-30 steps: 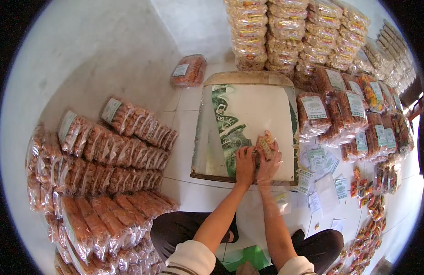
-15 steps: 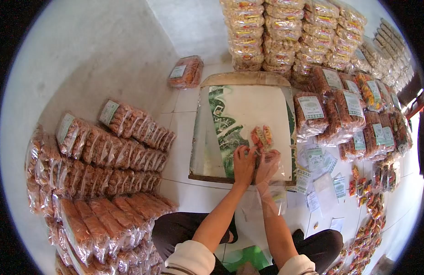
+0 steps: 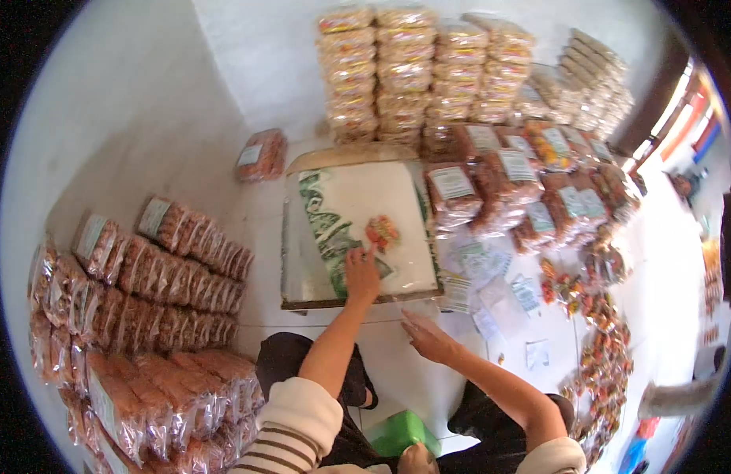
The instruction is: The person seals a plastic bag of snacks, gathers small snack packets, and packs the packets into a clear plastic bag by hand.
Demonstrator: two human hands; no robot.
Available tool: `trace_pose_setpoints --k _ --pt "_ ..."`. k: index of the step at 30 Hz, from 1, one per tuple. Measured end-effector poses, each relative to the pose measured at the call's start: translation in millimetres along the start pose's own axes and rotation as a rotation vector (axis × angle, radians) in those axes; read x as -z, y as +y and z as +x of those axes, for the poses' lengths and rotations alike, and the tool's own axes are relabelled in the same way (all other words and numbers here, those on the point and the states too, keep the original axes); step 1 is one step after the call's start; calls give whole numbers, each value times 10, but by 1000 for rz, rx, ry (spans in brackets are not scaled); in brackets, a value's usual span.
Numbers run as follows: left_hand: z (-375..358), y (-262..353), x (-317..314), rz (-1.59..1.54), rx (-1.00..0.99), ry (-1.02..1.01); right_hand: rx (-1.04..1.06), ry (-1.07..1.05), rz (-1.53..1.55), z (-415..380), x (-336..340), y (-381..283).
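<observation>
Small red-and-yellow bundle (image 3: 383,234), apparently in slick clear film, lying at the centre of the frame on a low, rectangular, white-topped table with green print (image 3: 373,189). The left hand (image 3: 362,272), just below and left of it, rests with bent fingers; whether they pinch anything cannot be told. The right hand (image 3: 430,338), lower centre, is loosely parted, visibly unladen. Likely light, slippery and brittle; best held gently by both sides.
</observation>
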State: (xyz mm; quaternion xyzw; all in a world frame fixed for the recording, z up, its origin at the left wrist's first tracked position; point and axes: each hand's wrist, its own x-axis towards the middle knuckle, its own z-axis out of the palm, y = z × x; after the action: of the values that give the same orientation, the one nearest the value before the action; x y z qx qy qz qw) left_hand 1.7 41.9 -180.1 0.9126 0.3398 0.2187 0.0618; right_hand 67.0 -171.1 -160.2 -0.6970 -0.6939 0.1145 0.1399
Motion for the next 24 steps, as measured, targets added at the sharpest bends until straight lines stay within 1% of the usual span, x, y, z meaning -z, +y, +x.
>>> trace_pose_setpoints --k 1,2,4,5,6,7,8,9,10,11,12,13,14,15,16,18,20,22,23,24 --pt "9 -8 16 -25 -11 -91 -107 -292 75 -177 206 -40" --pt "25 0 75 -41 -45 -82 -214 -579 163 -337 385 -61" --pt "44 73 230 52 90 -275 -269 -631 159 -644 722 10" --pt "77 180 316 45 60 -266 -380 -534 202 -827 1005 -43" --pt "137 287 440 28 39 -203 -379 -405 242 -1050 1106 87" --pt "208 380 557 13 18 -141 -450 -322 184 -1198 1381 50" --pt "294 510 523 -3 -108 11 -463 -97 205 -1371 1635 0" --pt "368 703 465 -21 -232 161 -524 49 218 -1559 1800 27" --pt "376 997 672 -184 -265 40 -546 182 173 -1715 1952 72" --pt "369 1329 921 -345 -299 -86 -612 311 257 -1866 2159 19" --pt "366 1602 1026 -454 -501 42 -577 533 265 -2031 2202 83" --pt "299 1892 1195 -548 -595 71 -585 663 333 -2188 2287 111" --pt "218 2143 1383 -555 -628 63 -579 805 442 -2312 2433 -51" --pt "131 2386 1560 -646 -711 8 -634 858 368 -2467 2470 -49" --pt "64 2600 1577 -737 -792 -55 -695 906 295 -2639 2474 -44" --pt "-66 2993 1536 -806 -871 -87 -759 981 322 -2977 2406 -51" --pt "-212 3337 1440 -961 -817 -351 -830 1053 347 -3321 2263 -31" --pt "-360 3674 1192 -1018 -837 -455 -972 1115 414 -3712 2017 0" --pt "-456 3822 1074 -1058 -791 -548 -1021 1188 483 -3890 1856 -5" --pt "-573 3953 942 -1089 -739 -646 -1074 1201 492 -4069 1677 -27"
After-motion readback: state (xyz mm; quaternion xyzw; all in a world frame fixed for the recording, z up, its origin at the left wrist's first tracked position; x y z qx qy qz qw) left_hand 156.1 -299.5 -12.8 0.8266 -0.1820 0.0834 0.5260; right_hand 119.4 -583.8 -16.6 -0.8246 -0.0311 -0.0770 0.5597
